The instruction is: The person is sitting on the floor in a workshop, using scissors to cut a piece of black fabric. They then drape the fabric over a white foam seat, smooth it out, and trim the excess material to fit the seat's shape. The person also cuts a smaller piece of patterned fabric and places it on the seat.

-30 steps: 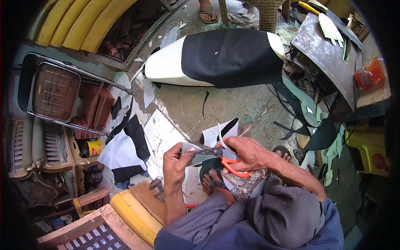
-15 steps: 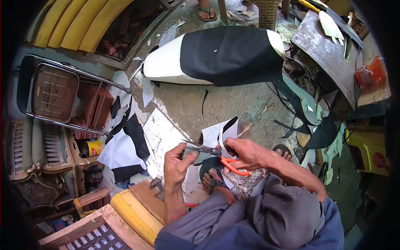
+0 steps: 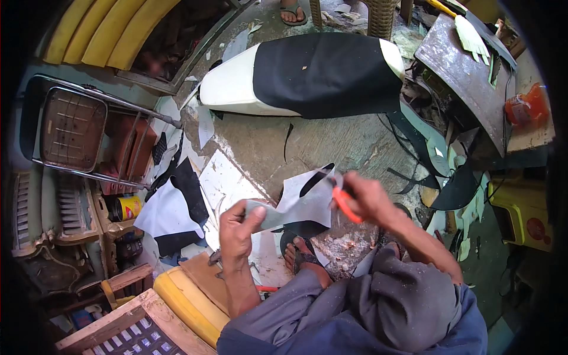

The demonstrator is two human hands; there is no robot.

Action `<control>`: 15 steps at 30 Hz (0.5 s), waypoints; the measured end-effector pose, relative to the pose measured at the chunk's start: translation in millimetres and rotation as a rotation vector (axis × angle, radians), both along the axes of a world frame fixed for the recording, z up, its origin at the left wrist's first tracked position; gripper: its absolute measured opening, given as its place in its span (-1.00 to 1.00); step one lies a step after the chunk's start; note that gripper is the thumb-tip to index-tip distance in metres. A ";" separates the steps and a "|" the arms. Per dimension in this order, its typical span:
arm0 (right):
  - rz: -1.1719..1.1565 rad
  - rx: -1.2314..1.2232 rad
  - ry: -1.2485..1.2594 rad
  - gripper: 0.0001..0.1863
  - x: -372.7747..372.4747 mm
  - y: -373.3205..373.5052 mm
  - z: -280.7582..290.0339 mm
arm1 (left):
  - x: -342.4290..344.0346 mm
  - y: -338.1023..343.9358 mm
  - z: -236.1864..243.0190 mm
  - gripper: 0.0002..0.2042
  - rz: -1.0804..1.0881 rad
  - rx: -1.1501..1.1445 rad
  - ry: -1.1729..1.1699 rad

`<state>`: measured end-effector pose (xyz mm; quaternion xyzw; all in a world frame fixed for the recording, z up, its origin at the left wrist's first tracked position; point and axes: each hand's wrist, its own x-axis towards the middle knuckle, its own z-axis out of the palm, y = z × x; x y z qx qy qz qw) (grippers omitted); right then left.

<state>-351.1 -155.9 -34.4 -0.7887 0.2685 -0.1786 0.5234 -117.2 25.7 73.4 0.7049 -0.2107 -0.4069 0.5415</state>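
Note:
My left hand (image 3: pixel 238 228) pinches the edge of a light grey piece of sheet material (image 3: pixel 273 216) between thumb and fingers. The piece stretches to the right, in front of a white sheet with a black patch (image 3: pixel 305 184), and I cannot tell where one ends and the other begins. To the right, my right hand (image 3: pixel 368 198) grips orange-handled scissors (image 3: pixel 348 206). Motion smears their blades, which point up and away from me. Beyond both hands, a long black-and-white padded seat (image 3: pixel 325 74) lies on the concrete floor.
White and black offcuts (image 3: pixel 168 207) lie at the left, near a metal-framed chair (image 3: pixel 74 127) on its side. A worn table (image 3: pixel 455 71) with a white glove (image 3: pixel 470 38) stands far right. Yellow padding (image 3: pixel 192 305) and a wooden frame (image 3: pixel 145 331) sit near left. Another person's sandalled foot (image 3: pixel 293 15) shows far off.
The scissors have moved right, away from my left hand, with my right hand. The light grey piece now shows stretched out from my left hand, which has shifted slightly left.

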 end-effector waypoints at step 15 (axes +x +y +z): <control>-0.812 0.313 -0.048 -0.30 -12.3 -254.9 -63.2 | 16.5 19.2 36.0 -0.81 0.222 -0.302 -0.115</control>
